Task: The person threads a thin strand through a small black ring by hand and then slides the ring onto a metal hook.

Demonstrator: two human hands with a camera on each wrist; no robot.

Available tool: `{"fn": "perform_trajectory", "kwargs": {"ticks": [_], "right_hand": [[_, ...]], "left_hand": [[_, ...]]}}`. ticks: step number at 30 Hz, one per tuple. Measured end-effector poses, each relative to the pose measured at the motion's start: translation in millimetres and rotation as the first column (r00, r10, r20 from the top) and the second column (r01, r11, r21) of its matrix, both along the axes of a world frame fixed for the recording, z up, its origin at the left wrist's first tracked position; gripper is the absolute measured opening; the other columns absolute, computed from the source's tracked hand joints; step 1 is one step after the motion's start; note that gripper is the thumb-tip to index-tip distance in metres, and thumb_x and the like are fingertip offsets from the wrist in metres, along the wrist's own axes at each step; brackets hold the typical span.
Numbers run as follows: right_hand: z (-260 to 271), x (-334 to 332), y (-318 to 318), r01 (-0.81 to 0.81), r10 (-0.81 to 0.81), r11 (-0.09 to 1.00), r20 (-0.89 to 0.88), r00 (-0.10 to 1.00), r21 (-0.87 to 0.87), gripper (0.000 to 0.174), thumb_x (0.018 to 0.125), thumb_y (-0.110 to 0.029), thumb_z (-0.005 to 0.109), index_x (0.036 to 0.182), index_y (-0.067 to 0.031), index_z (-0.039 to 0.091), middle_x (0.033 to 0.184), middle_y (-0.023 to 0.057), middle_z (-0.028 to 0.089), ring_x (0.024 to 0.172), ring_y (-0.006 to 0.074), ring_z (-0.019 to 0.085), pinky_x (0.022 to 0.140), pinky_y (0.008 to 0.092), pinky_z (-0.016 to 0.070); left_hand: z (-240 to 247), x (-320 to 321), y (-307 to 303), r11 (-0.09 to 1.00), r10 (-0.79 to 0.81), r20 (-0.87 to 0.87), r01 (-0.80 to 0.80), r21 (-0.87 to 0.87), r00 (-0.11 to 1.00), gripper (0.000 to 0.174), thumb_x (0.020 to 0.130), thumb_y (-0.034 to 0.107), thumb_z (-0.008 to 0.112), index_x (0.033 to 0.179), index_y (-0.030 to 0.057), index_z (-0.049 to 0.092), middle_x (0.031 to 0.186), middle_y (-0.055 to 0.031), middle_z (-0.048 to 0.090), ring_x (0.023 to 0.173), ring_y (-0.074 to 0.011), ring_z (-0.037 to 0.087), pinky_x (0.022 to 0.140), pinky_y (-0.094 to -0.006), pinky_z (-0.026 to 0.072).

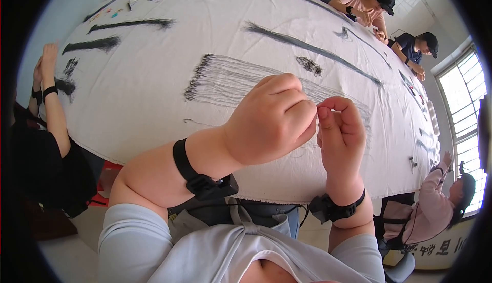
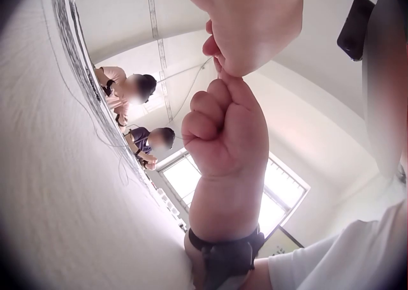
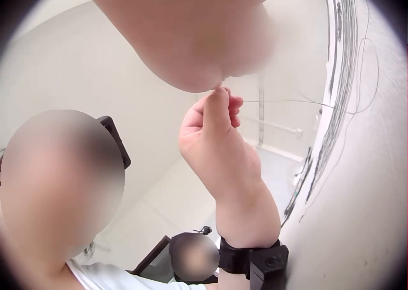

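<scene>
White cloth covers the wide counter [image 1: 154, 103], where a combed-out sheet of fine hair [image 1: 225, 80] lies flat just beyond the hands. A long dark bundle [image 1: 312, 49] stretches diagonally behind it, with a small dark tuft [image 1: 309, 65] between the two. Other people sit round the far and side edges.

Both hands are raised above the near edge of the counter, knuckles up, meeting fingertip to fingertip. The left hand [image 1: 271, 121] is balled tight, its thumb and forefinger pressed together at the meeting point. The right hand [image 1: 341, 132] has its fingers curled in the same way, thumb against forefinger. Between them they pinch a single hair [image 3: 287, 101] (too thin to make out from the head view), which trails from the pinch towards the cloth.
</scene>
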State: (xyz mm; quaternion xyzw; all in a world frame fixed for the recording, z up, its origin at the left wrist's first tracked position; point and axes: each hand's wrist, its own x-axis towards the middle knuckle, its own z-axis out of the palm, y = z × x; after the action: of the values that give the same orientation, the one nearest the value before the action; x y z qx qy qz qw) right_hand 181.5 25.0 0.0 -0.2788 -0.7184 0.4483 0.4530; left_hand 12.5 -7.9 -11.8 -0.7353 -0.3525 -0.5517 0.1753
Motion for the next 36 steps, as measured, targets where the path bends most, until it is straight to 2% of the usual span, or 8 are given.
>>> {"fn": "perform_trajectory", "kwargs": {"ticks": [8,19,22,25,28,31,34,36], "right_hand": [[3,4,-1,-0.044,0.038,0.995,-0.071,0.997,-0.089,0.002,0.098,-0.001,0.059,0.1,0.0002,0.058,0.077,-0.0046,0.059,0.067,-0.0014,0.045,0.058,0.0152,0.036],[4,3,-1,-0.009,0.009,0.993,-0.004,1.0,-0.12,0.006,0.096,-0.001,0.062,0.1,0.0004,0.057,0.067,-0.0045,0.056,0.061,-0.0018,0.043,0.054,0.0155,0.0332],[3,4,-4,0.092,-0.101,0.987,0.062,0.993,0.13,0.011,0.092,-0.001,0.066,0.099,-0.0003,0.057,0.063,-0.0036,0.053,0.057,-0.0017,0.042,0.05,0.0163,0.0307],[-4,5,-4,0.118,-0.139,0.957,0.063,0.988,0.265,0.013,0.087,0.001,0.069,0.095,-0.0012,0.059,0.064,-0.0005,0.055,0.052,0.0009,0.044,0.046,0.019,0.0324],[3,2,-6,0.108,-0.241,0.814,0.164,0.957,0.571,0.012,0.084,0.006,0.068,0.091,-0.0014,0.062,0.066,0.0031,0.057,0.05,0.0086,0.049,0.047,0.024,0.0389],[8,-1,4,0.014,-0.194,0.659,0.152,0.969,0.752,0.015,0.08,0.01,0.068,0.09,-0.0003,0.064,0.07,0.0071,0.06,0.054,0.018,0.055,0.05,0.0282,0.0446],[14,7,11,-0.052,-0.198,0.582,0.204,0.959,0.812,0.018,0.078,0.012,0.068,0.092,0.0004,0.065,0.072,0.0084,0.062,0.058,0.0222,0.058,0.053,0.0286,0.0468],[16,12,13,-0.048,-0.221,0.604,0.225,0.949,0.795,0.017,0.078,0.011,0.069,0.091,0.0004,0.065,0.073,0.0088,0.062,0.058,0.021,0.058,0.053,0.0281,0.0467]], "left_hand": [[5,-1,1,0.998,-0.065,0.048,0.065,-0.008,0.997,0.026,0.064,0.0,0.075,0.086,0.0031,0.062,0.079,-0.01,0.065,0.075,-0.0295,0.061,0.065,-0.0362,0.0517],[5,-1,2,0.998,-0.062,0.025,0.062,-0.001,0.998,0.024,0.064,-0.009,0.071,0.081,0.003,0.059,0.072,-0.0084,0.059,0.069,-0.0272,0.057,0.061,-0.0346,0.0488],[6,-4,2,0.999,-0.04,0.026,0.04,-0.008,0.999,0.024,0.064,-0.01,0.071,0.08,0.0036,0.058,0.072,-0.0078,0.058,0.069,-0.0269,0.057,0.06,-0.0343,0.0476],[8,-5,2,0.999,-0.047,0.033,0.048,-0.017,0.998,0.024,0.064,-0.01,0.07,0.08,0.004,0.058,0.072,-0.0071,0.058,0.069,-0.0266,0.057,0.06,-0.0339,0.047],[8,-6,3,0.998,-0.056,0.033,0.057,-0.028,0.998,0.023,0.065,-0.009,0.07,0.079,0.0041,0.058,0.072,-0.0067,0.058,0.07,-0.0264,0.057,0.06,-0.0339,0.0469],[9,-8,2,0.995,-0.064,0.013,0.065,-0.078,0.998,0.022,0.065,-0.008,0.071,0.078,0.0042,0.058,0.073,-0.0072,0.058,0.072,-0.0263,0.057,0.061,-0.0342,0.0473],[8,-8,2,0.989,-0.082,-0.042,0.076,-0.127,0.996,0.021,0.065,-0.006,0.072,0.077,0.0037,0.057,0.074,-0.008,0.057,0.074,-0.0262,0.057,0.063,-0.0348,0.0478],[7,-6,1,0.986,-0.105,-0.091,0.092,-0.139,0.99,0.021,0.064,-0.005,0.072,0.078,0.0031,0.058,0.075,-0.0083,0.057,0.076,-0.0263,0.057,0.064,-0.035,0.0484]]}}
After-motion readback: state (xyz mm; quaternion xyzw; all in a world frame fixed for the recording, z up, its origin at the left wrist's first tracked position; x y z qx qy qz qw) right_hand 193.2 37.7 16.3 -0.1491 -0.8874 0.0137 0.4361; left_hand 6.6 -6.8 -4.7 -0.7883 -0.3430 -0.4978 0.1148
